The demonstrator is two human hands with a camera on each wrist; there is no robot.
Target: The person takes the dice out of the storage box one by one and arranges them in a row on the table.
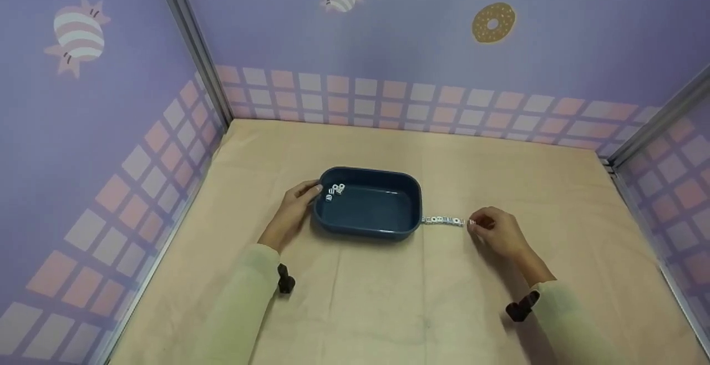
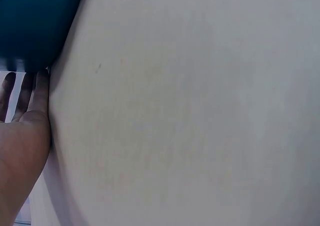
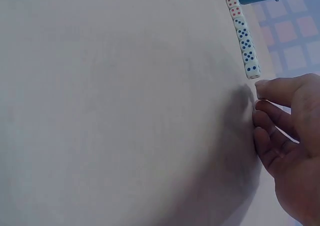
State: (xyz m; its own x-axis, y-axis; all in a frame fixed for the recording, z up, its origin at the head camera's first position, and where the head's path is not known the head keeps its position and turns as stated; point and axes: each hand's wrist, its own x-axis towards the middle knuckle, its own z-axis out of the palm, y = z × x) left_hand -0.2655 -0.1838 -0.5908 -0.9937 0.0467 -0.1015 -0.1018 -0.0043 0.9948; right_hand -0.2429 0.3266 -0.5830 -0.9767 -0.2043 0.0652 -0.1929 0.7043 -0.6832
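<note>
In the head view a dark blue rectangular tray (image 1: 369, 232) with rounded corners stands on the cloth. My left hand (image 1: 294, 209) holds it at its left end, thumb at the rim; the left wrist view shows fingers (image 2: 39, 93) against the outer wall. Several white dice (image 1: 338, 188) lie inside, at the left. A straight row of dice (image 1: 442, 220) runs right from the tray; in the right wrist view most pips are blue, some red. My right hand (image 1: 496, 231) pinches a small white die (image 1: 472, 222) just past the row's right end. The wrist view hides that die.
A beige cloth (image 1: 366, 298) covers the table. Purple patterned panels (image 1: 410, 32) rise at the back and both sides, joined by metal posts (image 1: 194, 43). A dark wrist device (image 1: 285, 279) sits at the left cuff, another (image 1: 522, 307) at the right.
</note>
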